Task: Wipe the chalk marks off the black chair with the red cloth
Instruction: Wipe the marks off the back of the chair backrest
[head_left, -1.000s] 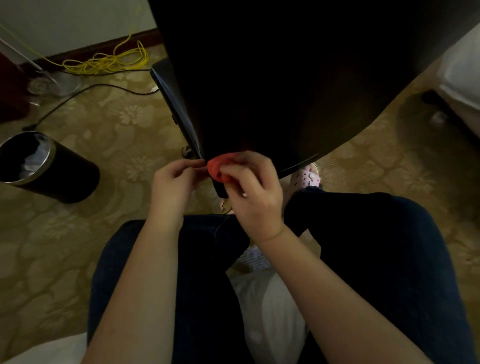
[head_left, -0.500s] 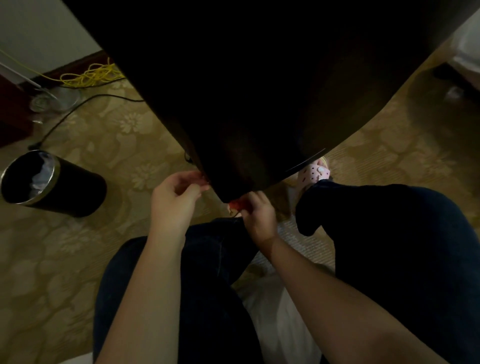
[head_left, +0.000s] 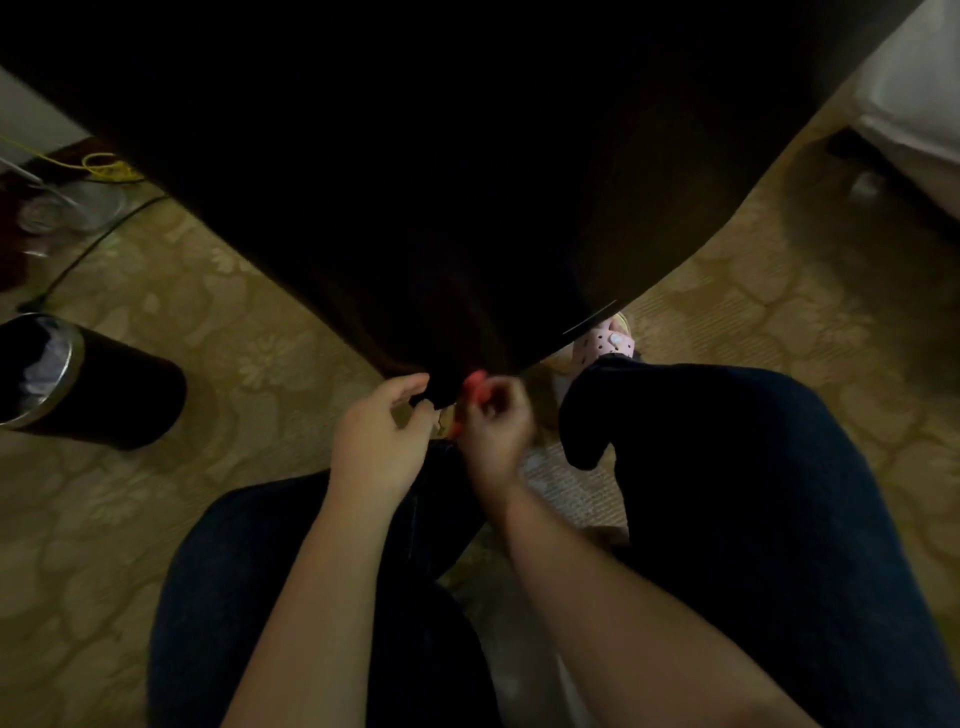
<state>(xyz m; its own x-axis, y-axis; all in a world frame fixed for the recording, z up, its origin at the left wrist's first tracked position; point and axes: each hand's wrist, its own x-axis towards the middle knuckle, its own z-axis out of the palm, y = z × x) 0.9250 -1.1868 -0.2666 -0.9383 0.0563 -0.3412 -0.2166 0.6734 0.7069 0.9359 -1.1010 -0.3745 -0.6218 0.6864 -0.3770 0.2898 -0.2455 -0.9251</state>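
Two bare hands are working at the lowest corner of the big black chair (head_left: 441, 182): the left hand (head_left: 382, 434) is pinching that corner between thumb and fingers, while the right hand (head_left: 493, 431) is clutching the small crumpled red cloth (head_left: 474, 387) against the chair's edge.

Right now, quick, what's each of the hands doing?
Left hand: pinches the lower corner of the black chair.
Right hand: grips the crumpled red cloth.
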